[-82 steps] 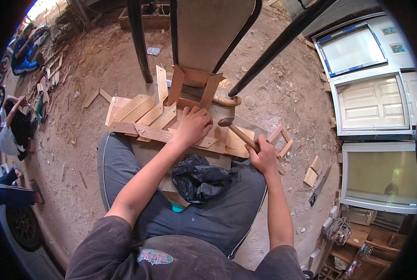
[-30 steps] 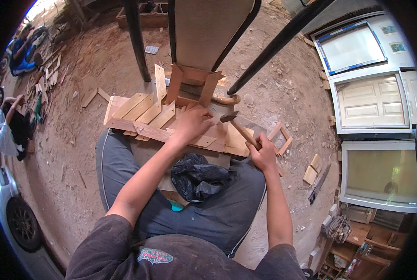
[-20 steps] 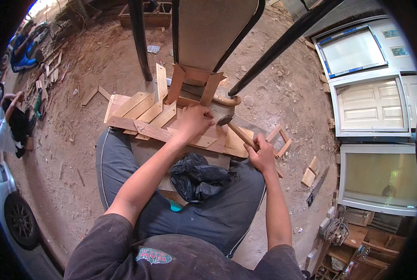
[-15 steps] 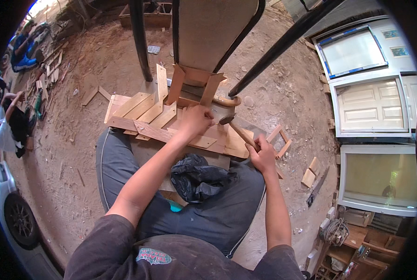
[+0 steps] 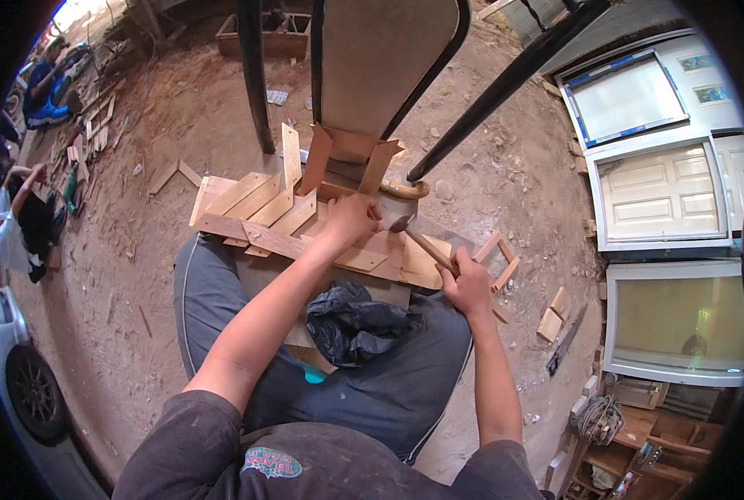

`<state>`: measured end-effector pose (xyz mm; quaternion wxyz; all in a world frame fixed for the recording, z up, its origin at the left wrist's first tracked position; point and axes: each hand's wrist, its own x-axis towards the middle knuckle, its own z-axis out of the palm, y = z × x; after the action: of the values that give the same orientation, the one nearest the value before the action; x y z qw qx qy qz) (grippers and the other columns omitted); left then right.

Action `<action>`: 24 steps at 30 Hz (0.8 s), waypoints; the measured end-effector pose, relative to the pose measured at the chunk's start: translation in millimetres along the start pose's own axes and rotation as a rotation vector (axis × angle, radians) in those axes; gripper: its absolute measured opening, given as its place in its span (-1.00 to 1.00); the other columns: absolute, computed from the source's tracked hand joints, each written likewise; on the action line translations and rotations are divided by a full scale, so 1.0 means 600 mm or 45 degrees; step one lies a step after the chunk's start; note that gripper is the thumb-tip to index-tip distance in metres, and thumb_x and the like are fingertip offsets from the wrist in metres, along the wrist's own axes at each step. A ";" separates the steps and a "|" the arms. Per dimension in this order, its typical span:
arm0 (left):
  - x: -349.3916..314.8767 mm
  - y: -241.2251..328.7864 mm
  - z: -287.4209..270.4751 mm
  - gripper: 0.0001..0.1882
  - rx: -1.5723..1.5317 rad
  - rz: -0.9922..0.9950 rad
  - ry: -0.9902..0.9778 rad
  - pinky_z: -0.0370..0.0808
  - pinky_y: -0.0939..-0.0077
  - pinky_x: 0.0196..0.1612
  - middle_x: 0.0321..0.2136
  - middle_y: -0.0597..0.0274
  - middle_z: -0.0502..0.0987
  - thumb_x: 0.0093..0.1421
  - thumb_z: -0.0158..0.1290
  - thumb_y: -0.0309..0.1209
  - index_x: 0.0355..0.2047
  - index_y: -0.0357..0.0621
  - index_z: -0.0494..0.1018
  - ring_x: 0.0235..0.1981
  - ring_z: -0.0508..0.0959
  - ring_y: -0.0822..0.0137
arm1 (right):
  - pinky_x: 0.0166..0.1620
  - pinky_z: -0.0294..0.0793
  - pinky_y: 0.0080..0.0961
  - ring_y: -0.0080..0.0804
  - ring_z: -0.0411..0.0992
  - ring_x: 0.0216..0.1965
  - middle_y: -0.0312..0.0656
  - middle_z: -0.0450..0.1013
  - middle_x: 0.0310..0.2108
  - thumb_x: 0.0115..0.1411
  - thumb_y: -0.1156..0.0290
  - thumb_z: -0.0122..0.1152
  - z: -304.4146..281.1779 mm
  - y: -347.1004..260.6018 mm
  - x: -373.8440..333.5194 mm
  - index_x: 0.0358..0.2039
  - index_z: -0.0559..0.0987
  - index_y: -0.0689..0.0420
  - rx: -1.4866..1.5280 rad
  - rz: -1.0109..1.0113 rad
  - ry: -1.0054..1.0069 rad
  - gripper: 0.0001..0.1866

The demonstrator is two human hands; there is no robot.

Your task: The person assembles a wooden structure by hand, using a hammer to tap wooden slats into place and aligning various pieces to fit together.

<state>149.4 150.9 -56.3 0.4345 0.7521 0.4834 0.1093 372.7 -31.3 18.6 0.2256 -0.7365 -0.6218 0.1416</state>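
Note:
My right hand [image 5: 468,285] grips the wooden handle of a hammer [image 5: 430,249]. Its dark head is close beside the fingertips of my left hand [image 5: 353,218]. My left fingers are pinched together above the wooden pieces; whatever they hold is too small to make out. Under both hands lie slanted wooden strips [image 5: 277,239] laid side by side on a board across my lap. Just beyond my left hand stands a small open wooden frame [image 5: 373,171]. A black plastic bag [image 5: 357,321] lies crumpled between my thighs.
A chair-like piece with dark legs [image 5: 255,79] rises directly ahead. On the dirt floor at right lie a small wooden frame [image 5: 498,260], wood blocks [image 5: 550,322] and a handsaw [image 5: 565,342]. White framed panels [image 5: 668,192] line the right side. Other people [image 5: 22,212] sit at far left, near a car [image 5: 30,392].
The view has shifted slightly. The hammer head has tilted a little left, closer to my left fingertips. My left hand stays in nearly the same place over the wood.

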 end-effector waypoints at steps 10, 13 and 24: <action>-0.005 0.004 -0.006 -0.76 -0.017 -0.058 -0.084 0.31 0.06 0.12 -0.29 0.28 0.72 -0.01 0.37 -0.16 -0.35 0.08 0.69 -0.11 0.65 0.15 | -0.43 0.45 -0.08 0.17 0.53 -0.48 0.11 0.48 -0.56 0.19 0.33 0.39 -0.001 -0.006 0.000 -0.33 0.39 0.17 -0.014 -0.068 0.013 -0.69; -0.013 0.012 -0.007 -0.75 0.049 0.003 -0.017 0.32 0.06 0.12 -0.30 0.29 0.72 0.00 0.36 -0.16 -0.33 0.09 0.69 -0.11 0.65 0.13 | -0.44 0.45 -0.07 0.17 0.53 -0.48 0.12 0.48 -0.56 0.18 0.33 0.39 -0.003 0.001 -0.011 -0.34 0.39 0.17 0.115 0.049 0.052 -0.69; -0.006 0.002 -0.003 -0.77 -0.011 -0.006 -0.035 0.30 -0.01 0.14 -0.32 0.28 0.72 -0.02 0.36 -0.18 -0.34 0.10 0.69 -0.11 0.65 0.11 | -0.44 0.46 -0.08 0.16 0.53 -0.49 0.08 0.48 -0.58 0.17 0.34 0.40 -0.001 -0.003 -0.001 -0.34 0.40 0.18 -0.043 -0.075 0.046 -0.69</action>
<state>147.5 149.0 -53.3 0.4445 0.7506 0.4786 0.1000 371.1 -31.5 19.9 0.2284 -0.7240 -0.6414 0.1111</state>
